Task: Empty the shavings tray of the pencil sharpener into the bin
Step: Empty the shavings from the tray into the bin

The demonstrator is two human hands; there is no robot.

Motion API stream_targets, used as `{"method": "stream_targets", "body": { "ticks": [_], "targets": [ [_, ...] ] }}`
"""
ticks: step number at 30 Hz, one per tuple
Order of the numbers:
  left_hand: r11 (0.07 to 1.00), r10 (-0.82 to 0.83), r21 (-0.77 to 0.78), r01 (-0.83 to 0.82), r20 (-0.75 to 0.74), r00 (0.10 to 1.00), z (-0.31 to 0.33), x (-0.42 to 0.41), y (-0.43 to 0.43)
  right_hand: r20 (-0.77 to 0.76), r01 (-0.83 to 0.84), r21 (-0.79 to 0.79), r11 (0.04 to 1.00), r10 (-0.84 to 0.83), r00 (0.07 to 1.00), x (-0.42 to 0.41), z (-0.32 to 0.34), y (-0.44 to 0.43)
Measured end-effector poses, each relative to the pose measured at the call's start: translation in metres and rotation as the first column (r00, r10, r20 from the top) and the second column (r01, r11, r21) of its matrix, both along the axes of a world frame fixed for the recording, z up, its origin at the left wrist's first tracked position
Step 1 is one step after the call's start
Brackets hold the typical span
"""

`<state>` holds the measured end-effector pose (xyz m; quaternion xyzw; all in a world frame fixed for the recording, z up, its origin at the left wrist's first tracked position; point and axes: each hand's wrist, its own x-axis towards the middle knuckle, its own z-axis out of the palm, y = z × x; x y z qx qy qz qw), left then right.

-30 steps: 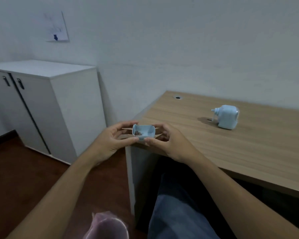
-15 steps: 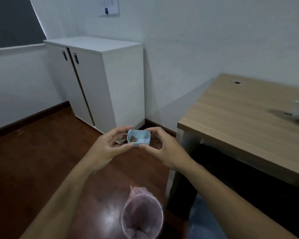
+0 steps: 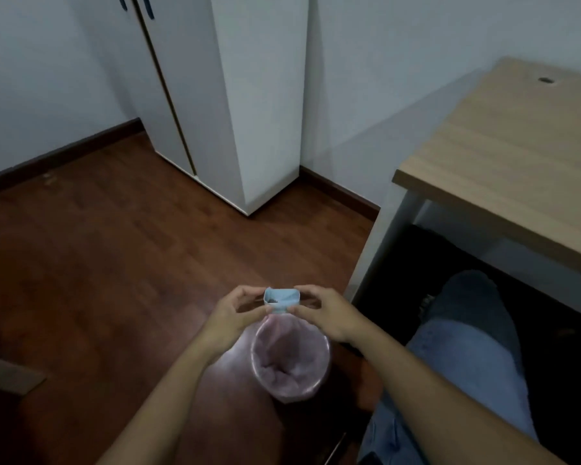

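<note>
Tray point(image 3: 281, 299) now held above bin point(image 3: 291, 359), previously beside desk point(image 3: 503, 156).

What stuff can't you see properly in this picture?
All in the head view:
- Pencil sharpener: out of frame, past the right edge of the desk.
- Cabinet: its top is cut off by the top edge.
- Shavings in the tray: too small and dim to tell how much.
- Bin: its far rim is covered by the tray, the left hand and the right hand.

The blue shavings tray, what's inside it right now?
A small dark clump of shavings sits in the blue tray, toward the left hand. The tray's near wall hides part of its floor.
</note>
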<state>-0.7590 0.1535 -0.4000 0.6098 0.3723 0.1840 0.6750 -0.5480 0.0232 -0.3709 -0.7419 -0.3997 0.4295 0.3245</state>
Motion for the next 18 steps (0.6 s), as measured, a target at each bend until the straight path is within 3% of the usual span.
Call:
{"method": "stream_targets", "body": {
  "ticks": [5,9,15,18],
  "targets": [
    [0.995,0.076,-0.059,-0.082,-0.097,0.992,-0.050,0.000,-0.019,-0.205,0.225,-0.082,0.971,-0.237,0.949,-0.016,-0.055,-0.008],
    [0.985,0.149,-0.056,-0.164,-0.214,0.966,-0.072,0.012,-0.034,-0.173,0.362,-0.125,0.924,-0.380,0.909,-0.022,-0.088,-0.013],
    [0.904,0.122,-0.349,-0.246,-0.340,0.932,-0.083,0.025,-0.037,-0.174,0.310,-0.202,0.929,-0.346,0.922,-0.024,-0.098,-0.012],
    [0.877,0.090,-0.389,-0.282,-0.444,0.892,-0.084,0.028,-0.041,-0.187,0.268,-0.272,0.924,-0.325,0.927,-0.024,-0.096,-0.018]
  ]
}}
